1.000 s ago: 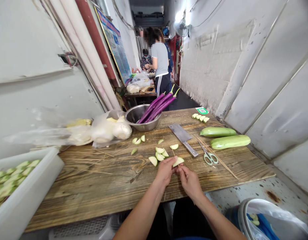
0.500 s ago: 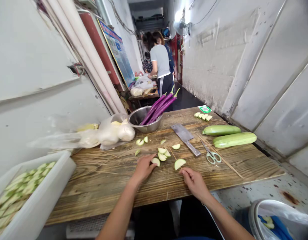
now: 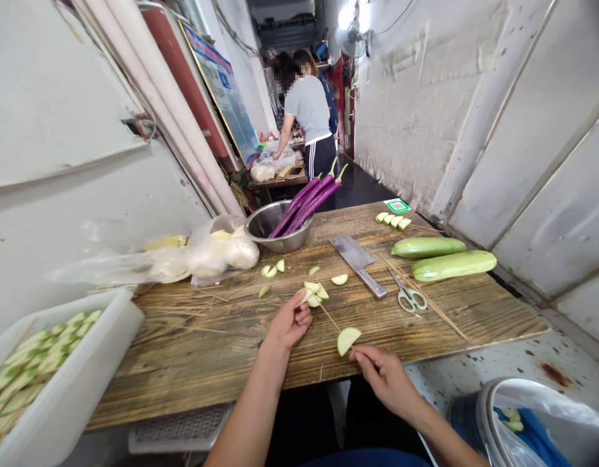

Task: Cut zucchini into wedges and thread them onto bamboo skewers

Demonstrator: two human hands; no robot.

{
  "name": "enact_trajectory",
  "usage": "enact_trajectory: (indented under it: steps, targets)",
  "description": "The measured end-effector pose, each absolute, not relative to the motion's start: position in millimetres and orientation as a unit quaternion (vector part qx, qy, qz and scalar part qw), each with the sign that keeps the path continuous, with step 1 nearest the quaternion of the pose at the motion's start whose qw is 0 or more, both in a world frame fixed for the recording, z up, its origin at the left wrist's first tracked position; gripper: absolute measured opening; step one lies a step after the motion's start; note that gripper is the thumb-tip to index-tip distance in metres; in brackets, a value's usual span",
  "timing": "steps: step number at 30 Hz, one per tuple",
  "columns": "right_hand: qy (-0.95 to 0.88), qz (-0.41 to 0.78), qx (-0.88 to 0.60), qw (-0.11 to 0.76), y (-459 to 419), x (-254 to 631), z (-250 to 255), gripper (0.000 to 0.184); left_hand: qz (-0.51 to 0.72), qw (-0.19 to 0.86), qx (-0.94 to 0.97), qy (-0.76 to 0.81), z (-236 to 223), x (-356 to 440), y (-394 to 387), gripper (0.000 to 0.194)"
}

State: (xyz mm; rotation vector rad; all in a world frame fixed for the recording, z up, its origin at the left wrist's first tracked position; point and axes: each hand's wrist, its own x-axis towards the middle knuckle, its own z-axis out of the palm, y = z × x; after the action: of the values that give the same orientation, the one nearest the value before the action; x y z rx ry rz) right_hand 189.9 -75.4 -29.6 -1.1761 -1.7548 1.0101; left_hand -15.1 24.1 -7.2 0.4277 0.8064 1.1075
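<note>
My right hand [image 3: 384,376] pinches the lower end of a thin wooden skewer [image 3: 331,316]. One pale green zucchini slice [image 3: 348,340], a half-round, is threaded on it near my fingers. The skewer's far end points up and left, toward my left hand [image 3: 292,322]. That hand is closed, its thumb and fingertips gripping a zucchini slice beside a small pile of cut slices [image 3: 319,292]; the held slice is partly hidden by the fingers. Further loose slices lie around, among them a half-round [image 3: 339,279] near the cleaver [image 3: 357,264].
Scissors [image 3: 410,299], two whole zucchinis [image 3: 453,266] and a filled skewer [image 3: 392,221] lie rightward. A steel bowl [image 3: 280,244] holds purple eggplants [image 3: 304,204]. Bagged vegetables [image 3: 221,250], loose skewers [image 3: 192,305] and a white bin [image 3: 92,363] are leftward. A lined bucket [image 3: 494,402] stands lower right; people work behind.
My left hand has lifted a slice off the table and moved it up and right, toward the skewer's tip. My right hand has come slightly nearer with the skewer.
</note>
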Motion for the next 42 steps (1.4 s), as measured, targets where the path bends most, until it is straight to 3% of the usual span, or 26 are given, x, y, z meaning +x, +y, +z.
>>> enact_trajectory:
  steps: [5, 10, 42]
  targets:
    - [-0.703, 0.398, -0.456, 0.373, -74.7, 188.1, -26.1, 0.027, 0.505, 0.760, 0.076, 0.402, -0.5, 4.2, 27.5, 0.011]
    - [-0.707, 0.398, -0.460, 0.361, -74.2, 188.3, -25.3, 0.029, 0.515, 0.737, 0.048, 0.434, 1.7, 6.3, 25.8, 0.014]
    - [-0.701, 0.407, -0.464, 0.356, -69.8, 189.2, -26.6, 0.031, 0.537, 0.698, 0.120, 0.458, -2.2, 1.9, 26.1, 0.016]
